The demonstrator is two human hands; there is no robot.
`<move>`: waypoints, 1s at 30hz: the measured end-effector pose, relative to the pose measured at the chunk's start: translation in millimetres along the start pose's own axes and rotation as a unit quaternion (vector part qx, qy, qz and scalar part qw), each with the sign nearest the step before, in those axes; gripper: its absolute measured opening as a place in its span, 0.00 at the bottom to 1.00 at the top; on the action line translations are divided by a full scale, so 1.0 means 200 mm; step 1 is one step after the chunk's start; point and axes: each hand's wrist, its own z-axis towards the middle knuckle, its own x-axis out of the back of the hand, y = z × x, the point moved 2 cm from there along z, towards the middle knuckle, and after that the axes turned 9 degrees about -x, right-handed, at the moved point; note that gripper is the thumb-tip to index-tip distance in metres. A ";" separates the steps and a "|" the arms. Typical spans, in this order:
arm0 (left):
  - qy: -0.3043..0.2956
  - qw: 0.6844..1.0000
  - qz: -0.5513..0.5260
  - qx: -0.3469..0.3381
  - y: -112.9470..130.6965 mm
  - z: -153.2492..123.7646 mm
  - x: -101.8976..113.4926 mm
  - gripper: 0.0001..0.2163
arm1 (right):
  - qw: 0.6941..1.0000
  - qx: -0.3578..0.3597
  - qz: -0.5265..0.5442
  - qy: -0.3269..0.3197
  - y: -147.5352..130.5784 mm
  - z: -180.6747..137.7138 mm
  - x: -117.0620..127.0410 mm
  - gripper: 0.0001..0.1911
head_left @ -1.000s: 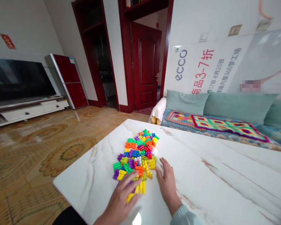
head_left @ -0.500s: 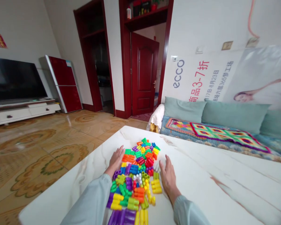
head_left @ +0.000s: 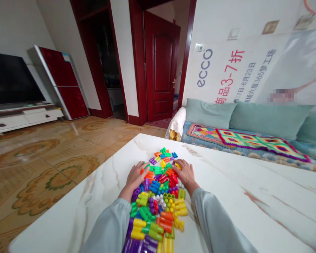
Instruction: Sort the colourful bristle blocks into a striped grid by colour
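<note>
A long pile of plastic toy pieces [head_left: 156,188], many shaped like short joined tubes in several bright colours, stretches across the marble-patterned table [head_left: 226,203]. On the pile's left edge, my left hand [head_left: 136,176] is open, its fingers over orange and green pieces. My right hand [head_left: 184,173] lies open at the opposite edge, with its fingertips over yellow and purple pieces. Neither hand visibly grips a piece, though the fingers partly cover those beneath. Large purple tube pieces [head_left: 140,244] lie closest to me, beside long yellow ones [head_left: 168,245].
Beyond the table's right side is a sofa with green cushions [head_left: 268,119] and a crocheted cover [head_left: 252,140]. A red door [head_left: 162,66] stands ajar at the back. To the left are a red fridge [head_left: 60,70] and a television [head_left: 13,79] on a white cabinet [head_left: 28,119].
My right hand has moved left and forward from the bare tabletop onto the pile's edge. My left hand has shifted slightly right, over the pieces. The camera view has tilted down a little.
</note>
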 end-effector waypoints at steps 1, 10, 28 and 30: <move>0.000 1.000 -0.001 -0.002 0.01 0.00 -0.01 0.22 | 1.000 0.003 0.008 0.005 0.01 -0.01 0.00 0.19; -0.006 1.000 -0.016 -0.019 0.19 -0.01 -0.11 0.20 | 0.998 0.011 0.041 0.037 0.12 -0.14 0.08 0.21; -0.030 0.994 -0.071 -0.081 0.74 0.03 -0.41 0.20 | 0.957 -0.033 0.273 0.090 0.40 -0.46 0.38 0.24; -0.027 0.993 -0.081 -0.087 0.78 0.03 -0.43 0.19 | 0.958 -0.023 0.272 0.090 0.43 -0.48 0.39 0.23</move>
